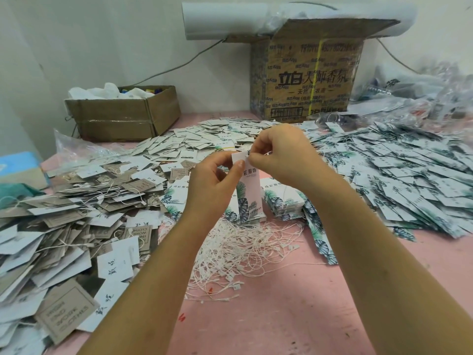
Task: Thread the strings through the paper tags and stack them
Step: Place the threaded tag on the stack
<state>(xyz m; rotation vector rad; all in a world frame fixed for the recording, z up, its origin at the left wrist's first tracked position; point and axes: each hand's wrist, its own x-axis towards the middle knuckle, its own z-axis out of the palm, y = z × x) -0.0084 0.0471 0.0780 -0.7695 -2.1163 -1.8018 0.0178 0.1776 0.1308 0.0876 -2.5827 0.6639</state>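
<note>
The left hand (212, 185) pinches a tall pale pink paper tag with green leaf print (247, 193) near its top, thumb on the face and fingers curled behind, holding it upright. The right hand (279, 155) has its fingertips pinched together at the tag's top edge; whether a string lies between them is too fine to tell. Both hands hover above and just beyond a loose tangle of white strings with small plastic ends (243, 252) on the pink tabletop (268, 316). Just beyond the tangle stand short stacks of matching leaf-print tags (279, 203). Left of the tangle spreads a heap of grey and white card tags with strings attached (76, 213); right of it, a wide spread of leaf-print tags (396, 175). Far beyond it sit a printed cardboard box (307, 80) and a low brown carton (122, 114).
</note>
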